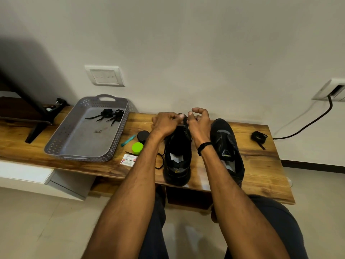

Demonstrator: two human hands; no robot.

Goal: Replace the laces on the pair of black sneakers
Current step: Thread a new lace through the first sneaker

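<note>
Two black sneakers stand on the wooden bench, toes toward the wall. Both hands work at the toe end of the left sneaker. My left hand has its fingers curled, pinching a black lace there. My right hand is curled close beside it, fingertips at the same spot; the lace between the hands is mostly hidden. A loose lace end trails off the left sneaker's side. The right sneaker has no lace that I can see. A coiled black lace lies at the right end of the bench.
A grey perforated tray on the left holds bundled black laces. Between tray and shoe lie a black round tin, green lid, teal pen and two small boxes. A stand leg sits far left; a cable runs right.
</note>
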